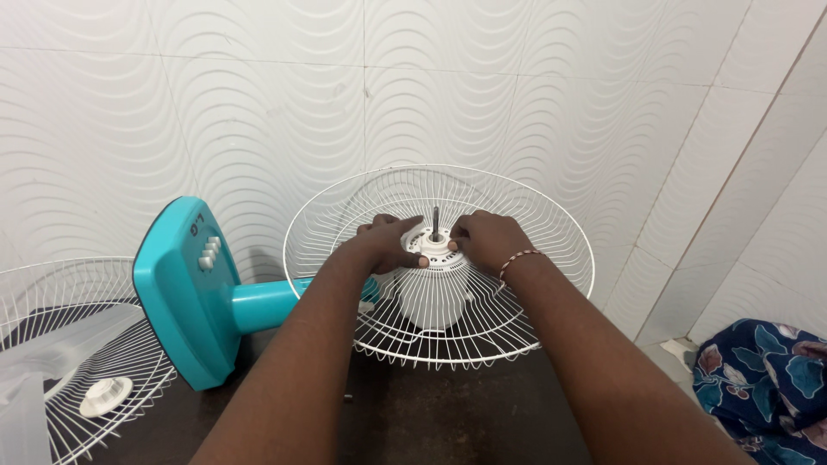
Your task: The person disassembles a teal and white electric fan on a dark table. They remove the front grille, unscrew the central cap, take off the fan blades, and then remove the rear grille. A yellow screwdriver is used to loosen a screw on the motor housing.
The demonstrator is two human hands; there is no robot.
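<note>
The left hand (pixel 392 243) lies on the left side of the round white plastic hub (pixel 435 250) of a fan, with the fingers curled and pressed on it and the thumb pointing toward the middle. The right hand (pixel 487 239) lies on the right side of the same hub, fingers bent and closed around its edge; a thin bracelet of pink and white beads (pixel 519 258) goes around this wrist. Between the two hands a short dark metal shaft (pixel 435 222) stands upright out of the hub. The hub sits in the centre of a round white wire guard (pixel 551 258), shaped like a shallow bowl and open toward the camera, and under it the white plastic motor housing (pixel 433 301) is visible through the wires. A turquoise plastic neck (pixel 263 303) goes from the housing to the left and joins a turquoise flat base with white buttons (pixel 185 288), which stands on its edge. All of this lies on a dark brown worktop (pixel 431 409), near its back edge by the white tiled wall (pixel 258 103). At the left edge of the worktop lies a second white wire guard (pixel 60 297) with a translucent fan blade (pixel 60 353) in it. At the lower right corner, beyond the worktop, there is a blue flowered cloth (pixel 762 379).
</note>
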